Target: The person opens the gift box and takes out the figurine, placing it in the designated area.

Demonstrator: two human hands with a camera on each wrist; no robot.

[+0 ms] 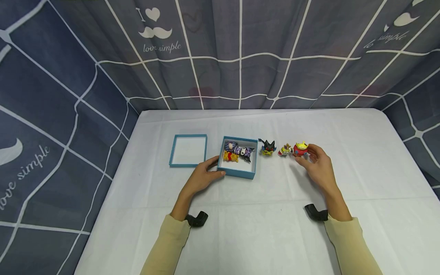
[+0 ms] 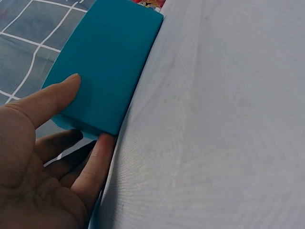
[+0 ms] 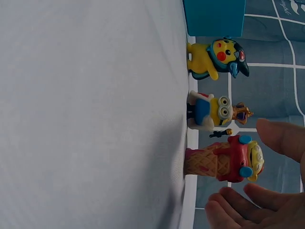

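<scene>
My left hand point(image 1: 205, 176) holds the near left corner of a blue open box point(image 1: 237, 173). In the left wrist view the thumb lies on its front wall, fingers round the side. Inside lie a yellow bear figurine in red point(image 1: 231, 156), a purple-striped figurine point(image 1: 230, 146) and a black-and-purple figurine point(image 1: 245, 152). My right hand point(image 1: 319, 164) is beside an upright figurine of a green-yellow alien in a red car on a waffle cone point(image 3: 209, 162). In the right wrist view its thumb and fingers point(image 3: 267, 195) stand apart on either side, with a gap to the figurine.
Left of the box lies its blue-rimmed lid point(image 1: 189, 166), white inside up. Between the box and the alien stand a Pikachu figurine in a dark hood point(image 3: 204, 59) and a crowned Minion figurine point(image 3: 202, 112). White cloth point(image 1: 261, 221) covers the table; grey checked curtains point(image 1: 220, 76) surround it.
</scene>
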